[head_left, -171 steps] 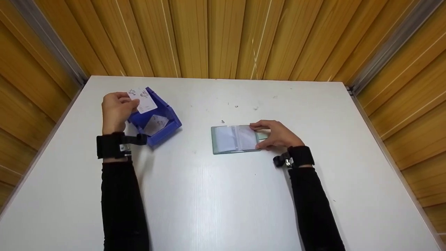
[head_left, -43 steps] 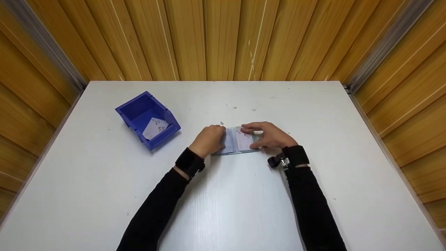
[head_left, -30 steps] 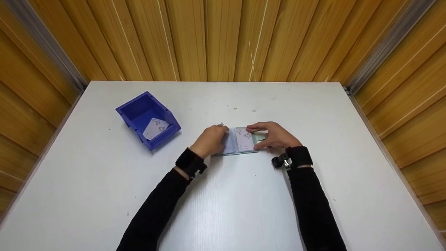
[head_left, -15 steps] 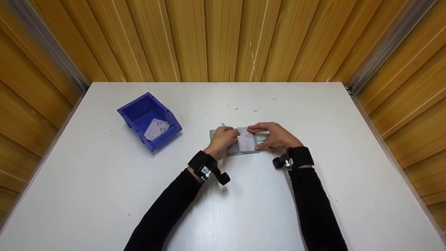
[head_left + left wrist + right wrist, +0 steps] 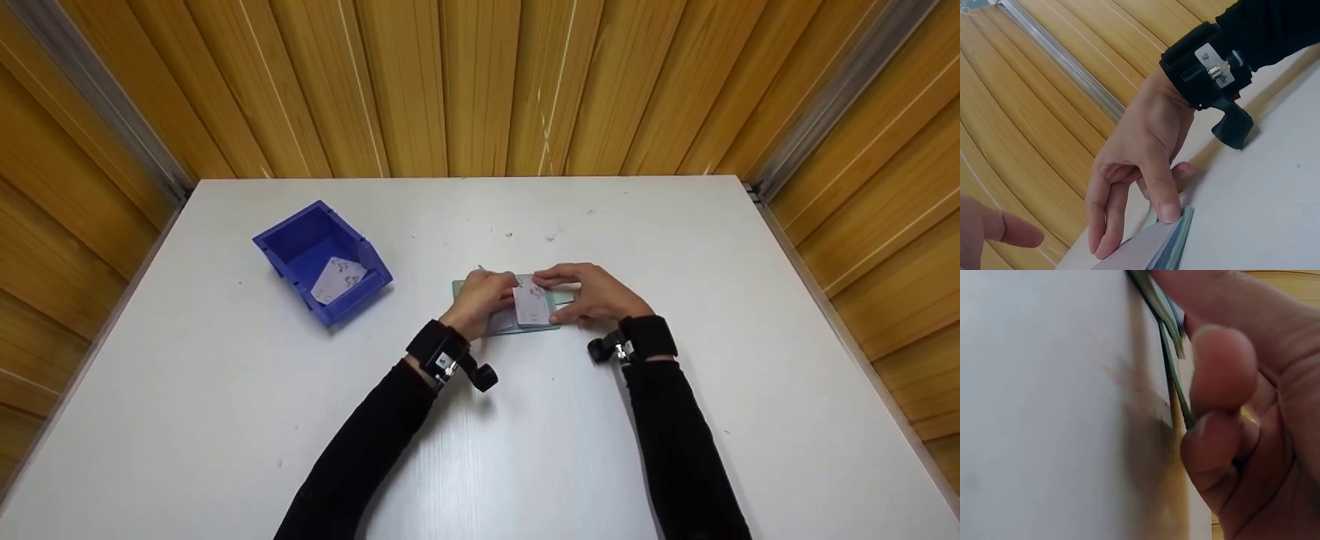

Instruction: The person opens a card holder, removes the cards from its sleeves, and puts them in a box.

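Note:
A pale green card holder (image 5: 503,327) with clear sleeves lies open on the white table. A white printed card (image 5: 532,301) shows on its right side. My left hand (image 5: 478,301) is over the left side, its fingertips at the left edge of the card; whether they pinch anything is hidden. In the left wrist view, one extended finger of the left hand (image 5: 994,230) shows. My right hand (image 5: 596,294) grips the right end of the holder, thumb on the near edge and fingers on the far edge. The right wrist view shows the holder's green edge (image 5: 1176,377) beside the right fingers (image 5: 1224,365).
A blue plastic bin (image 5: 296,225) stands on the left of the white table (image 5: 637,465), with a printed card (image 5: 337,279) inside. Wood-patterned panels (image 5: 480,82) enclose the back and sides. Small specks mark the tabletop.
My left hand brought a card from the bin to the holder, where one now shows on the right side. Lately its fingers moved right to the card's left edge. The right hand stays at the holder.

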Tool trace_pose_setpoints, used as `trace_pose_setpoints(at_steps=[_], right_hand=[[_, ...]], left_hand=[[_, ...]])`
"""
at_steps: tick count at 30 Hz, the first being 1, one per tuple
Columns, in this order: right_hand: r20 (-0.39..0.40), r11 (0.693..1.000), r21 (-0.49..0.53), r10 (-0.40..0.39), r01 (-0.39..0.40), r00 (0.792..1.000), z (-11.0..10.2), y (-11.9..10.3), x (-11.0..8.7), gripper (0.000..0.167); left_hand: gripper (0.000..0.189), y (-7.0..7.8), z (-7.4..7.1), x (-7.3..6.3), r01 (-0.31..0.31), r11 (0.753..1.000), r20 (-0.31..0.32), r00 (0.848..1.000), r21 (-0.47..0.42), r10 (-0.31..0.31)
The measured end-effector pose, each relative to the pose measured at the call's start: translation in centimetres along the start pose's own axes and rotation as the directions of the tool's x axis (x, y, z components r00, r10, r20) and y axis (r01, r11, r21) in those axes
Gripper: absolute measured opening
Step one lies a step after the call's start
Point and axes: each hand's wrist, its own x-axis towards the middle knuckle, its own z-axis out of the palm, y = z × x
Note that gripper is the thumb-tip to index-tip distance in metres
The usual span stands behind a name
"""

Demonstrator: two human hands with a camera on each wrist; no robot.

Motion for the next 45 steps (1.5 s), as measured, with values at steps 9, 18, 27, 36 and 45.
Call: trace_pose_setpoints(at_steps=[9, 18, 27, 36, 45], right_hand=[[0.013, 0.999, 0.052, -0.01, 0.009, 1.0, 0.0, 0.4, -0.1, 0.079], [0.01, 0.997, 0.083, -0.002, 0.002, 1.0, -0.1, 0.2, 0.0, 0.078], [-0.021, 0.999, -0.022, -0.042, 0.042, 0.999, 0.1, 0.1, 0.1, 0.077], [-0.048, 1.0, -0.002, 0.018, -0.018, 0.999, 0.4, -0.1, 0.2, 0.076], [-0.056, 0.996, 0.02, 0.086, -0.085, 0.995, 0.1, -0.4, 0.0, 0.077]], left_hand=[[0.036, -0.4, 0.0, 0.8, -0.002, 0.981, 0.028, 1.0, 0.196, -0.004], [0.027, -1.5, 0.8, 1.4, -0.069, 0.914, -0.038, 0.995, 0.4, 0.092], [0.027, -1.9, 0.7, 1.6, -0.066, 0.916, -0.042, 0.995, 0.395, 0.09], [0.038, -1.2, -0.2, 1.1, -0.04, 0.929, -0.029, 0.998, 0.368, 0.055], [0.032, 0.1, -3.0, 0.4, -0.011, 0.955, 0.001, 1.0, 0.297, 0.011]])
